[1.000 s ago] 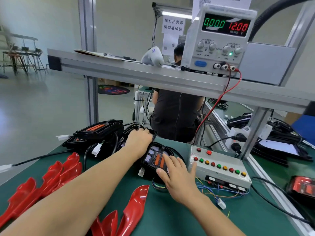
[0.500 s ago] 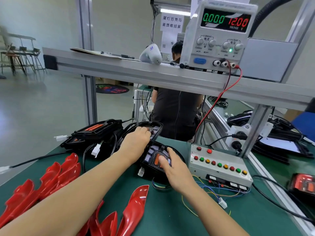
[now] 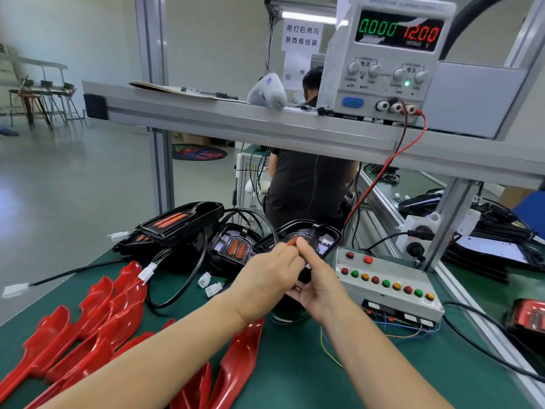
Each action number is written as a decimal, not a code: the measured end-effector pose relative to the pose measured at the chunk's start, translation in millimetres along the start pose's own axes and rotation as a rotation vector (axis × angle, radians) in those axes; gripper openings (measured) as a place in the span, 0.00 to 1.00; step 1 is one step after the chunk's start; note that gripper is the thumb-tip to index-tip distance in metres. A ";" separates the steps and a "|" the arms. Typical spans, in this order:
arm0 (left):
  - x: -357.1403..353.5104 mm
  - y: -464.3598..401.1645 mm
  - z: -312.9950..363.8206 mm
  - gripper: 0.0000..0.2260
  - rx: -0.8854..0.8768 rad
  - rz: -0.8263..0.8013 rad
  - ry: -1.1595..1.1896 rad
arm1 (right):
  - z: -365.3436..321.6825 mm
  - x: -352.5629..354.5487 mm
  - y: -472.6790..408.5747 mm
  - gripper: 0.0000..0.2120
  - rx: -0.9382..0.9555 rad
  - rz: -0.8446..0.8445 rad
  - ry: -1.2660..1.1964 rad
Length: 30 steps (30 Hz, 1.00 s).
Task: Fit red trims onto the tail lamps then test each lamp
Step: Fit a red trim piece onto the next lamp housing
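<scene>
Both hands are meeting over the green mat, lifting a black plastic tail lamp housing with orange inner lenses [image 3: 306, 236] tilted up off the bench. The left hand [image 3: 265, 283] is gripping its near edge from the left, fingers curled onto it, while the right hand [image 3: 320, 286] is cupping it from below with its thumb pressing on the face. The glossy red plastic trims [image 3: 97, 329] are lying well apart at lower left; the grey button box [image 3: 386, 286] is sitting just beside the right hand
</scene>
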<state>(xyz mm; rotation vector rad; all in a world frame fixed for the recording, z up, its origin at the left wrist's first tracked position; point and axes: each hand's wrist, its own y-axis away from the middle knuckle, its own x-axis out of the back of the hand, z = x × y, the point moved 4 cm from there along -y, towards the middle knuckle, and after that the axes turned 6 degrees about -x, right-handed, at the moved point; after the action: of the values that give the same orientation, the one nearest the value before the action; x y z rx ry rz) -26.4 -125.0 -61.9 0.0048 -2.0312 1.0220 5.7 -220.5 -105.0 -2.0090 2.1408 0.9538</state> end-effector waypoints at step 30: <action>22.0 92.7 -164.0 0.13 1.130 -0.121 -0.141 | -38.6 107.0 58.3 0.08 -0.063 -0.154 0.254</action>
<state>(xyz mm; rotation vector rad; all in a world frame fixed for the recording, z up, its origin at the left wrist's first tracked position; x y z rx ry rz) 38.9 53.0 -56.5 0.7872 -1.2903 1.9748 -50.1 -335.3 -98.0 -2.4017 2.0518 0.7918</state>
